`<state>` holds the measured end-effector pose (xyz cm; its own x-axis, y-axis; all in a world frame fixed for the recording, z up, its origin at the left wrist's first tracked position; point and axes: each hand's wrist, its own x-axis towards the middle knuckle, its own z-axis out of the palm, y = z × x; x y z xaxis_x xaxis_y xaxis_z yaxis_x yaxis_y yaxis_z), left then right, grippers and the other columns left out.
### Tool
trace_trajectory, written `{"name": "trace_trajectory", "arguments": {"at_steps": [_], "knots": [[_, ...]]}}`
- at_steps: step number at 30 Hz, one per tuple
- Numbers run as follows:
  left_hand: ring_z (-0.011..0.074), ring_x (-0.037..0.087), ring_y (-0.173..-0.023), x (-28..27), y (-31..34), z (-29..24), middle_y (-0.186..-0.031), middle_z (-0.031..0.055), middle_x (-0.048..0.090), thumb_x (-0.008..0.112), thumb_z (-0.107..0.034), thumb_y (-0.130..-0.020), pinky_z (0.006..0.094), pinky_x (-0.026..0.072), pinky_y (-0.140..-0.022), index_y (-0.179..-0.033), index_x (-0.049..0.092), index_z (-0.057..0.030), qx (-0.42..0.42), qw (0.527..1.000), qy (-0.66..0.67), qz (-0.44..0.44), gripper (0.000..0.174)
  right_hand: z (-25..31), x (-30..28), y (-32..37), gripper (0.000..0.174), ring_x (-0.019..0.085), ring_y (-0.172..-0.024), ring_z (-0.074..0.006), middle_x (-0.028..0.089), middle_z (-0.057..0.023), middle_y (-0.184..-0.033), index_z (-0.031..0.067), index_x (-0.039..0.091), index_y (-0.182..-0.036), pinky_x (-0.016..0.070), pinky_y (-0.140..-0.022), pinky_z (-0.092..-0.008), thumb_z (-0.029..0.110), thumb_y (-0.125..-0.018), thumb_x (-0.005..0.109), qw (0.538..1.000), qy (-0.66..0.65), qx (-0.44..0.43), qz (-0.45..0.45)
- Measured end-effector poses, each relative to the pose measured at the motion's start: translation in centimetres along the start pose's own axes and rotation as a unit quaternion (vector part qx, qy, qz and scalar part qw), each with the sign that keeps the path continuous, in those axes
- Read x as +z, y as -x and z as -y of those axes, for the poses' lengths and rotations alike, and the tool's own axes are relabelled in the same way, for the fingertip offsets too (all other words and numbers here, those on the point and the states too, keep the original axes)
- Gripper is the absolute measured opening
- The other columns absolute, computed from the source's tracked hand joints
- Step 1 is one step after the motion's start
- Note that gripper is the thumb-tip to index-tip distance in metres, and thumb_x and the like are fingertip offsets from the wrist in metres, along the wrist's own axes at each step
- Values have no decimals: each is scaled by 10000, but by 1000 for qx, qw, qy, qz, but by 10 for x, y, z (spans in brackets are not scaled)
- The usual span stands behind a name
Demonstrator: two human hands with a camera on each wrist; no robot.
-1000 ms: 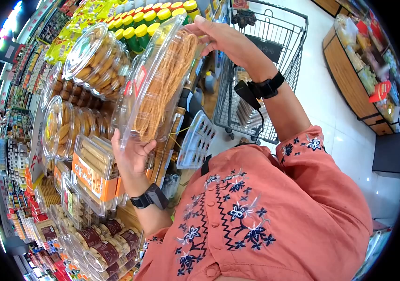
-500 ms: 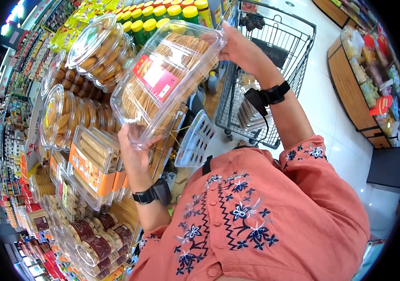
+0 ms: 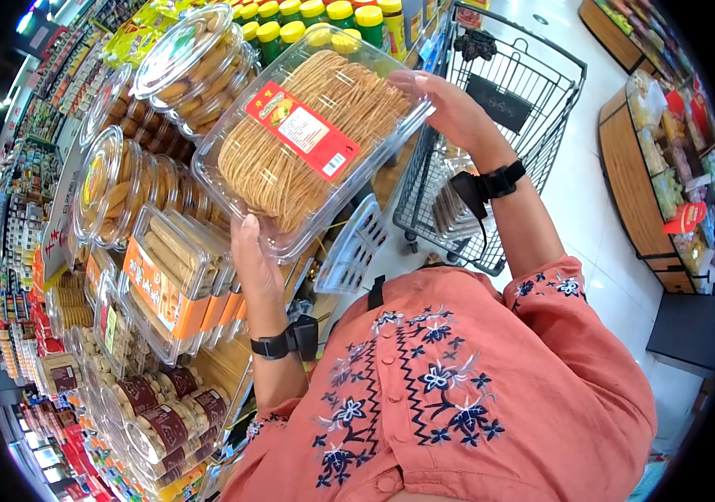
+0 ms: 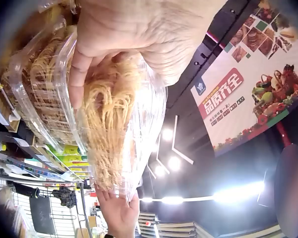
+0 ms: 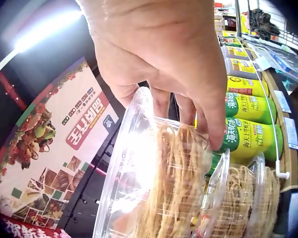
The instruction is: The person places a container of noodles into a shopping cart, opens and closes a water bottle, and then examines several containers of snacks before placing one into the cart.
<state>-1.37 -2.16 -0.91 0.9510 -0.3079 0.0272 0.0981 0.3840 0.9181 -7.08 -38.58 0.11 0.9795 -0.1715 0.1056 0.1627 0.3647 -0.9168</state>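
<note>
A clear plastic box of thin, golden noodle-like strands [image 3: 315,142] is raised in front of the body, its red label [image 3: 300,127] facing up. My left hand [image 3: 257,261] grips the box's near left end, thumb on the rim. At the far right end, my right hand [image 3: 462,117] holds the opposite edge, with its fingers curled over the side in the right wrist view. Close behind it, more boxes of the same strands [image 4: 44,89] show in the left wrist view.
Round tubs of snacks [image 3: 186,67] and boxes with orange bands [image 3: 161,284] crowd the shelf at left. Bottles with yellow caps [image 3: 315,12] line the back. A wire shopping cart [image 3: 533,92] stands beyond the right arm, and a blue plastic basket [image 3: 353,247] sits below the box.
The box, earlier tilted almost edge-on, has been turned so its labelled top faces the head camera. Both hands have kept hold of its ends throughout.
</note>
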Motion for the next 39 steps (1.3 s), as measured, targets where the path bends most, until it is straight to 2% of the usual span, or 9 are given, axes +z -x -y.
{"name": "trace_trajectory", "arguments": {"at_steps": [12, 17, 18, 20, 23, 25, 27, 30, 39], "knots": [[207, 534, -1184, 0, 5, 1, -1340, 107, 517, 519, -205, -1012, 386, 568, -884, -1477, 364, 11, 29, 997, -54, -37, 536, -22, -1, -18, 481, 540, -1032, -170, 599, -53, -1223, -9, 591, -1329, 432, -937, -337, 342, -1009, 516, 1000, -10, -7, 17], [197, 546, -1158, -3, -2, 5, -1308, 102, 532, 508, -194, -1009, 367, 498, -971, -1456, 395, 19, 38, 995, -65, -60, 509, -20, 11, -20, 473, 535, -993, -159, 597, -43, -1167, 33, 615, -1316, 441, -893, -318, 373, -999, 527, 1000, 21, 16, -12], [196, 548, -1155, -2, -4, 6, -1301, 102, 538, 507, -193, -1008, 363, 482, -989, -1448, 406, 21, 50, 994, -72, -68, 500, -23, 2, -25, 421, 550, -1052, -151, 603, -48, -1218, 71, 581, -1361, 460, -922, -311, 312, -1025, 503, 999, 32, 41, -6], [196, 552, -1164, -11, -8, 8, -1301, 105, 548, 515, -197, -1002, 357, 453, -1014, -1424, 433, 23, 26, 996, -50, -73, 483, -40, -6, -35, 395, 548, -1131, -144, 598, -57, -1278, 90, 546, -1394, 463, -967, -309, 259, -1045, 470, 995, 93, -21, 5], [197, 561, -1165, -4, -12, 9, -1280, 101, 564, 532, -218, -996, 354, 449, -1016, -1393, 461, 22, 14, 996, -18, -84, 469, -40, 1, -40, 375, 540, -1253, -157, 570, -70, -1380, 60, 496, -1415, 444, -1063, -331, 182, -1066, 429, 999, 50, -15, -6], [208, 588, -1121, -1, -16, 11, -1227, 92, 586, 539, -248, -991, 395, 497, -944, -1340, 495, 0, 18, 995, -14, -93, 430, -44, -3, -52, 383, 552, -1247, -170, 568, -65, -1382, 40, 508, -1397, 439, -1074, -341, 214, -1060, 456, 997, -76, 14, 0], [229, 637, -1035, -6, -22, 18, -1141, 79, 621, 541, -291, -985, 475, 582, -811, -1251, 548, -42, 23, 994, -27, -99, 364, -53, -1, -62, 429, 570, -1223, -198, 587, -79, -1340, -9, 517, -1370, 429, -1095, -356, 275, -1050, 485, 996, -86, 18, -24], [245, 647, -1015, -15, -26, 22, -1122, 78, 627, 555, -339, -981, 504, 589, -755, -1238, 551, -59, 19, 992, -49, -117, 380, -67, -3, -74, 446, 573, -1213, -207, 603, -110, -1302, -40, 525, -1352, 426, -1102, -360, 288, -1053, 474, 997, -73, 0, -5], [249, 645, -1038, -1, -24, 6, -1152, 98, 627, 560, -384, -984, 487, 591, -782, -1251, 539, -39, -34, 990, -49, -125, 437, -68, 4, -89, 344, 593, -1176, -206, 616, -99, -1231, 16, 571, -1227, 492, -1001, -345, 286, -1014, 557, 998, -63, 2, -3]]}}
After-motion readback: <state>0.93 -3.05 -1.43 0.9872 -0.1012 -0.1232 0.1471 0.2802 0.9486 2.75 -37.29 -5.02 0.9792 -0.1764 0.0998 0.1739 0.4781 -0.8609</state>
